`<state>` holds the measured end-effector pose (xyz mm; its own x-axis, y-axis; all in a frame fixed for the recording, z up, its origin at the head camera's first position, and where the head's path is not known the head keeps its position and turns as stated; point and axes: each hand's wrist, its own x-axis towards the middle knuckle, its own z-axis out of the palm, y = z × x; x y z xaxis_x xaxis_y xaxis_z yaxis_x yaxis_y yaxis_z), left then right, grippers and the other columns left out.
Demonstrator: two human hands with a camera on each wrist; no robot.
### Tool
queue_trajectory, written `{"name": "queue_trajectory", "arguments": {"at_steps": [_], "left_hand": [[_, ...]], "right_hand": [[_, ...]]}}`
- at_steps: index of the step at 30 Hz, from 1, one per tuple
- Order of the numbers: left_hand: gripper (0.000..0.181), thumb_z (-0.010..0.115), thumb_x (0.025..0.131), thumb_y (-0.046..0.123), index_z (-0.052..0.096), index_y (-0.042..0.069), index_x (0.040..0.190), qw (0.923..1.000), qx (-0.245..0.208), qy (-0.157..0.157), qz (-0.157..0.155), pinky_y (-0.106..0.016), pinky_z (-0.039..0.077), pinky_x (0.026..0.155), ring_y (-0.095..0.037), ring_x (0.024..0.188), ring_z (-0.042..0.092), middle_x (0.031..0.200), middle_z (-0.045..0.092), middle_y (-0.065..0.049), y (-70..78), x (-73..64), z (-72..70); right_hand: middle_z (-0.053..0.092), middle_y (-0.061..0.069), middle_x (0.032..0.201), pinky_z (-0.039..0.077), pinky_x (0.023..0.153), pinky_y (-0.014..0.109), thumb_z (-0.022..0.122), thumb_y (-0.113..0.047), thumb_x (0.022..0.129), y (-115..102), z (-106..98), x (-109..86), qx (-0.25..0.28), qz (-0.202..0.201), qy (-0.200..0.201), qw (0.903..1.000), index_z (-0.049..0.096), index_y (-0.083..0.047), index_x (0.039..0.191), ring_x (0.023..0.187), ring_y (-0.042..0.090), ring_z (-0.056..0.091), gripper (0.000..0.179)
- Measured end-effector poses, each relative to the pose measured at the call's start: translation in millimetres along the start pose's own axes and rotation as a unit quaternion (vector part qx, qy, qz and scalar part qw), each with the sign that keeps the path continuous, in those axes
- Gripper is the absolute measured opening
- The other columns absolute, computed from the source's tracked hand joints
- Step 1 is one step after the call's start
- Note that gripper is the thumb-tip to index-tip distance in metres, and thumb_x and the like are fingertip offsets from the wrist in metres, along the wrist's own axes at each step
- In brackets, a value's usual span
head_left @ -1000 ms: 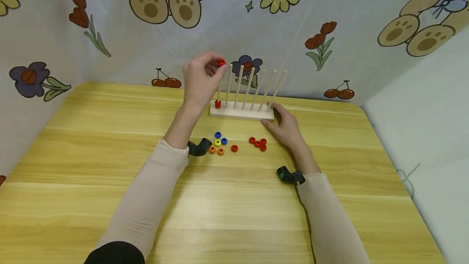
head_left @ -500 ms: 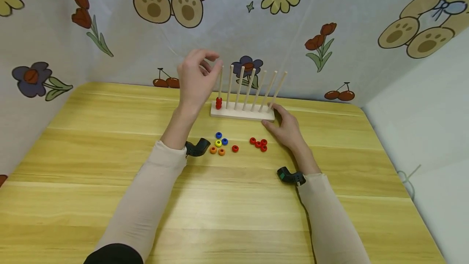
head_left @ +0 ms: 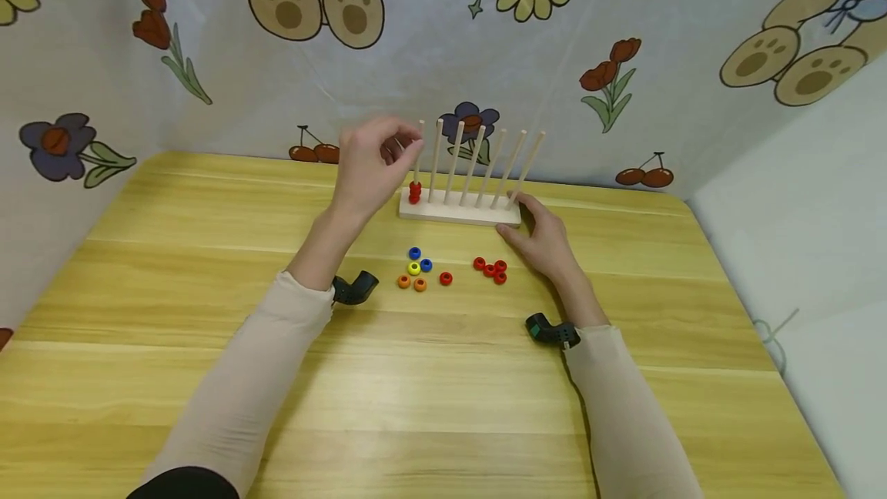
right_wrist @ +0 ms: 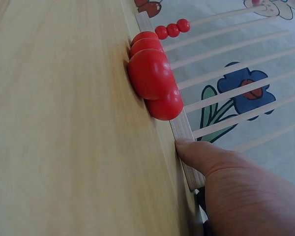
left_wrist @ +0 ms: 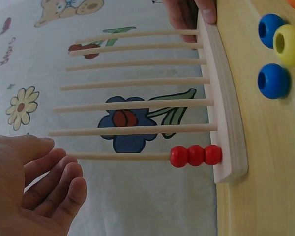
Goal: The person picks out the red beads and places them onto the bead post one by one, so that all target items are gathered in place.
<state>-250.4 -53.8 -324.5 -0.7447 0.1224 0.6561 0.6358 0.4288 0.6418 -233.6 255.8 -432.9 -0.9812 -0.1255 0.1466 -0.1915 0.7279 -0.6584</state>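
Note:
A wooden peg stand (head_left: 457, 213) with a row of upright pegs sits toward the back of the table. Three red beads (left_wrist: 195, 155) are stacked at the bottom of its leftmost peg. My left hand (head_left: 367, 164) is beside the upper part of that peg, fingers loosely bent, nothing between them. In the left wrist view its fingertips (left_wrist: 59, 156) lie right at the peg's tip. My right hand (head_left: 543, 236) holds the right end of the base, the thumb (right_wrist: 196, 150) on its front edge and the fingers mostly hidden behind.
In front of the stand lie loose beads: two blue, one yellow (head_left: 413, 269), two orange (head_left: 420, 284) and one red (head_left: 446, 279). A cluster of several red beads (head_left: 490, 270) lies further right. A patterned cloth (head_left: 277, 91) hangs behind the table (head_left: 430, 391).
A red bead in my left fingers has gone down onto the leftmost peg, joining those at the bottom. My left hand then lowered slightly beside the peg. The right hand stays on the base.

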Motion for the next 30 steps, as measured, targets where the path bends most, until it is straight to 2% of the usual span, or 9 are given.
{"name": "queue_trajectory", "arguments": {"at_steps": [7, 9, 11, 13, 16, 20, 25, 28, 30], "left_hand": [[0.011, 0.073, 0.099, 0.010, 0.078, 0.002, 0.105, 0.9951, 0.008, -0.092, -0.034, -0.026, 0.054, 0.071, -0.021, 0.077, 0.066, 0.095, 0.076, -0.010, -6.2, -5.3, 1.9], [0.011, 0.074, 0.099, 0.010, 0.078, 0.003, 0.105, 0.9908, 0.004, -0.128, -0.041, -0.028, 0.054, 0.071, -0.020, 0.078, 0.066, 0.095, 0.076, -0.010, -5.3, -6.1, 3.3], [0.010, 0.074, 0.099, 0.012, 0.078, 0.005, 0.104, 0.9828, 0.004, -0.178, -0.050, -0.029, 0.054, 0.072, -0.020, 0.079, 0.066, 0.094, 0.076, -0.008, -4.4, -6.9, 5.0], [0.009, 0.074, 0.100, 0.015, 0.078, 0.008, 0.102, 0.9698, 0.006, -0.236, -0.060, -0.030, 0.054, 0.073, -0.019, 0.080, 0.065, 0.092, 0.075, -0.006, -2.5, -7.6, 7.0], [0.008, 0.075, 0.099, 0.016, 0.078, 0.009, 0.101, 0.9448, 0.011, -0.321, -0.064, -0.031, 0.055, 0.077, -0.018, 0.083, 0.066, 0.092, 0.075, -0.005, -0.3, -9.3, 11.5], [0.006, 0.079, 0.095, 0.011, 0.077, 0.007, 0.100, 0.9107, 0.005, -0.409, -0.061, -0.032, 0.057, 0.082, -0.019, 0.086, 0.068, 0.093, 0.074, -0.005, 1.5, -12.9, 18.3], [0.017, 0.085, 0.089, 0.010, 0.076, 0.002, 0.100, 0.8686, -0.010, -0.490, -0.076, -0.031, 0.057, 0.080, -0.018, 0.083, 0.066, 0.090, 0.072, -0.003, 2.6, -17.8, 23.3], [0.024, 0.090, 0.085, 0.012, 0.076, 0.001, 0.100, 0.8506, -0.012, -0.520, -0.078, -0.030, 0.056, 0.078, -0.018, 0.081, 0.066, 0.087, 0.072, -0.004, 4.7, -21.3, 27.0], [0.027, 0.092, 0.083, 0.015, 0.076, 0.001, 0.100, 0.8412, -0.001, -0.536, -0.075, -0.029, 0.055, 0.077, -0.017, 0.080, 0.065, 0.085, 0.071, -0.003, 7.1, -24.0, 29.8]], "right_hand": [[0.050, 0.019, 0.159, 0.030, 0.127, 0.054, 0.075, -0.029, 0.099, -1.1, -2.2, -1.3, 0.000, 0.003, 0.000, 1.0000, 0.046, -0.005, 0.157, 0.151, 0.038, 0.043, 0.069], [0.050, 0.019, 0.159, 0.030, 0.127, 0.053, 0.075, -0.029, 0.099, -2.1, -2.4, -1.4, 0.001, 0.004, -0.001, 1.0000, 0.046, -0.005, 0.157, 0.151, 0.038, 0.043, 0.069], [0.050, 0.019, 0.159, 0.030, 0.127, 0.053, 0.075, -0.029, 0.099, -3.0, -2.5, -1.4, 0.002, 0.005, -0.002, 1.0000, 0.046, -0.005, 0.157, 0.151, 0.038, 0.043, 0.069], [0.050, 0.019, 0.159, 0.030, 0.127, 0.053, 0.075, -0.029, 0.099, -3.7, -2.3, -0.9, 0.000, 0.005, -0.002, 1.0000, 0.046, -0.005, 0.157, 0.150, 0.038, 0.044, 0.069], [0.050, 0.019, 0.159, 0.030, 0.127, 0.053, 0.075, -0.029, 0.099, -3.8, -1.6, -0.5, 0.000, 0.005, -0.002, 1.0000, 0.046, -0.005, 0.157, 0.151, 0.038, 0.043, 0.069], [0.051, 0.019, 0.159, 0.030, 0.127, 0.053, 0.075, -0.028, 0.099, -2.5, -1.1, -0.6, 0.000, 0.003, 0.000, 1.0000, 0.047, -0.006, 0.157, 0.150, 0.038, 0.044, 0.068], [0.052, 0.019, 0.158, 0.030, 0.126, 0.053, 0.075, -0.028, 0.099, -1.9, -1.0, -0.7, 0.001, -0.001, 0.002, 1.0000, 0.048, -0.006, 0.156, 0.149, 0.038, 0.045, 0.067], [0.052, 0.018, 0.158, 0.030, 0.126, 0.053, 0.075, -0.028, 0.099, -1.9, -0.7, -0.7, 0.003, -0.001, 0.003, 1.0000, 0.048, -0.006, 0.156, 0.149, 0.037, 0.045, 0.067], [0.052, 0.018, 0.158, 0.030, 0.126, 0.052, 0.075, -0.028, 0.099, -1.8, -0.6, -0.5, 0.005, 0.000, 0.003, 1.0000, 0.048, -0.006, 0.156, 0.149, 0.037, 0.045, 0.066]]}}
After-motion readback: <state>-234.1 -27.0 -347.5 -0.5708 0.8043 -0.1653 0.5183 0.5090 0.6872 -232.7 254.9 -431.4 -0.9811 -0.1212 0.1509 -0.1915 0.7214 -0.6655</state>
